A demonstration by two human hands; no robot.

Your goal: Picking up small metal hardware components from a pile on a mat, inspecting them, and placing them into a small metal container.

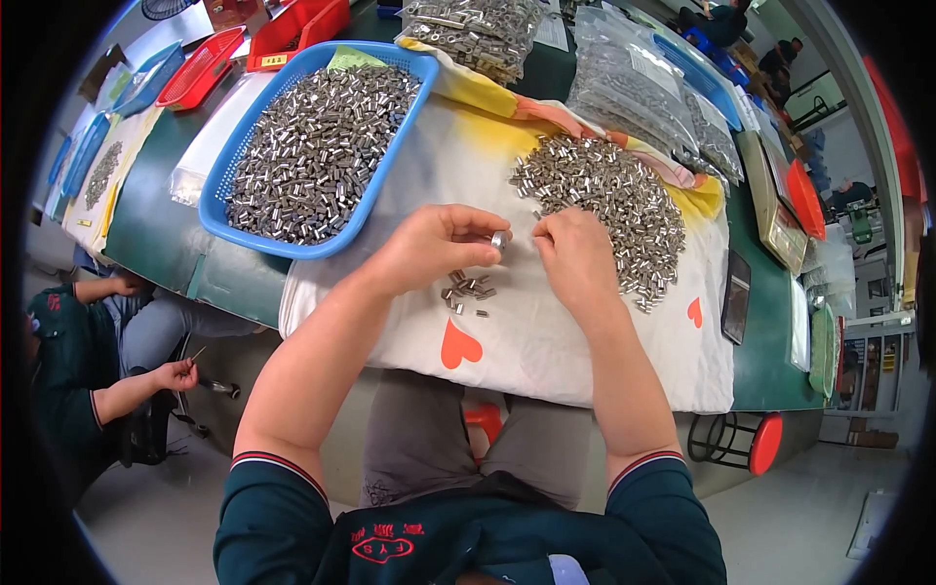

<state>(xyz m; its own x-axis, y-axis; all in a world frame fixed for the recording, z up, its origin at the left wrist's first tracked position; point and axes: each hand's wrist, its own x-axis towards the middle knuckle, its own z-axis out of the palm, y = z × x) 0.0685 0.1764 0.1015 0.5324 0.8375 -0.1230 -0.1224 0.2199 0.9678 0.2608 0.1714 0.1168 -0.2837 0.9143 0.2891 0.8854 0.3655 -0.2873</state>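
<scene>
Although I cannot tell which heap is finished and which remains, work looks midway; one blue basket (292,250) brims with uncountable metal cylinders (312,146); the left hand (434,244) pinches one silver piece (500,241) above the cloth (531,356); one small cluster (477,286), perhaps a dozen-odd, lies below; the right hand (577,255) is pinched, contents hidden; one uncountable pile (643,210) sits rightmost.

Classed as factory workshop | found heaped small metal cylinders (629,219) and a blue basket (261,243) full of more | noted bagged metal parts (473,39), red trays (200,72), long green worktop (156,244) | saw seated co-worker (73,336) alongside
</scene>
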